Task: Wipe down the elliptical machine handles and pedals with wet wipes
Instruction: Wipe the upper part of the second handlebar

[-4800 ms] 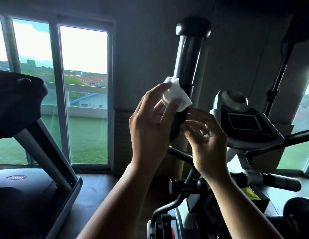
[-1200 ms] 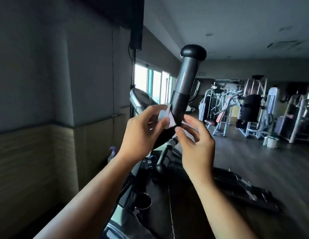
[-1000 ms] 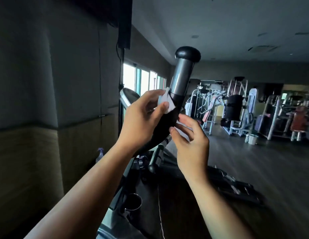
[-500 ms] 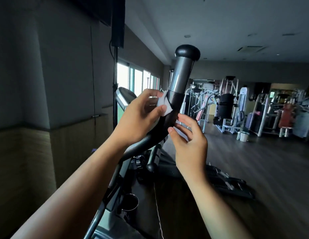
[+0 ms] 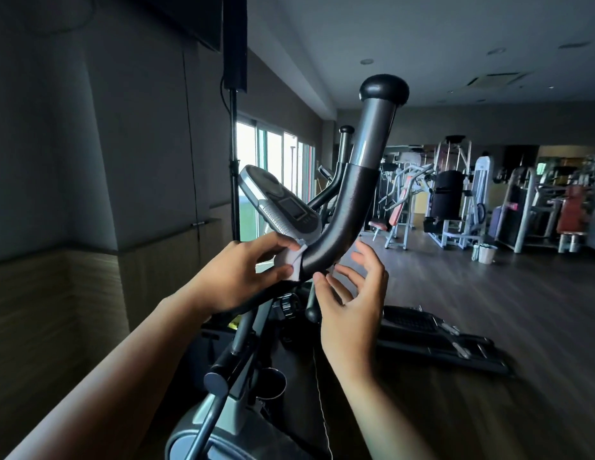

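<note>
Handle [image 5: 349,207] curves upward, dark, white wipe [image 5: 294,262] at bend.

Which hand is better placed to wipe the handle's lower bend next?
Left. The left hand pinches the wet wipe against the elliptical handle at its bend; the right hand, fingers spread, holds nothing.

The curved black handle sleeve [image 5: 342,220] looks matt and faintly grainy, like rubber or foam. Above it, the grey metal tube [image 5: 372,137] is smooth with a soft sheen, under a matt black plastic cap [image 5: 384,89]. At the sleeve's lower bend, the crumpled white wet wipe [image 5: 295,265] looks soft and cloth-like.
</note>
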Demonstrator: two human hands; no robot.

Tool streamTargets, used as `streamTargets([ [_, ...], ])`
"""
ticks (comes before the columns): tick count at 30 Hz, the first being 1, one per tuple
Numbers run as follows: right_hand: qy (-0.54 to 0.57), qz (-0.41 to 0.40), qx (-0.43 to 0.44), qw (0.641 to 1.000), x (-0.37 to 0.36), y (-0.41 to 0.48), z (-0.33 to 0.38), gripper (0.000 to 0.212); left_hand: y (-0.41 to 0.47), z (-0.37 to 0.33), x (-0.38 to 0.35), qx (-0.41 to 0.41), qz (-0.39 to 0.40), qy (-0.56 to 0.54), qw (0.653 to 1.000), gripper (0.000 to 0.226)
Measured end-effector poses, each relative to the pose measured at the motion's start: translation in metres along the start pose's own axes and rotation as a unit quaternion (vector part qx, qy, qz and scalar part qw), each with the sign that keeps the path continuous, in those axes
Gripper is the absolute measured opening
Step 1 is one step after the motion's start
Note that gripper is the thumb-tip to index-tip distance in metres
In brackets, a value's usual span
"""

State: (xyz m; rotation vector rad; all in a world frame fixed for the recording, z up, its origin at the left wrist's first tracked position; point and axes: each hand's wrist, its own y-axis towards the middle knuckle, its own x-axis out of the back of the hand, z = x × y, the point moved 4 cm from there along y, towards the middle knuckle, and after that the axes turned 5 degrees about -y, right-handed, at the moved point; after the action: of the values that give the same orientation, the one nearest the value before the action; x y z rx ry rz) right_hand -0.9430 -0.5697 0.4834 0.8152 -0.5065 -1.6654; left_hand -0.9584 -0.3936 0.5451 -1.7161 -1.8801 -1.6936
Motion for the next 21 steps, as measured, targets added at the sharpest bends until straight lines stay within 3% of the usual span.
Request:
streamTargets([
  [4,-0.007,-0.005,-0.007,1.000,-0.009,-0.008,-0.006,0.069,-0.019,0.020,0.003,0.011,-0.012,0.018,1.000,0.033],
  [9,0.000,-0.023,0.000,1.000,-0.014,-0.008,-0.008,0.069,-0.045,0.049,0.006,0.082,-0.033,0.002,0.996,0.033],
  [16,-0.012,-0.035,0.010,0.999,-0.016,-0.007,-0.011,0.071,-0.068,0.087,0.000,0.151,-0.076,-0.050,0.984,0.040],
  [21,-0.010,-0.031,0.020,0.999,-0.014,-0.006,-0.010,0.075,-0.078,0.101,-0.007,0.177,-0.108,-0.100,0.973,0.031],
])
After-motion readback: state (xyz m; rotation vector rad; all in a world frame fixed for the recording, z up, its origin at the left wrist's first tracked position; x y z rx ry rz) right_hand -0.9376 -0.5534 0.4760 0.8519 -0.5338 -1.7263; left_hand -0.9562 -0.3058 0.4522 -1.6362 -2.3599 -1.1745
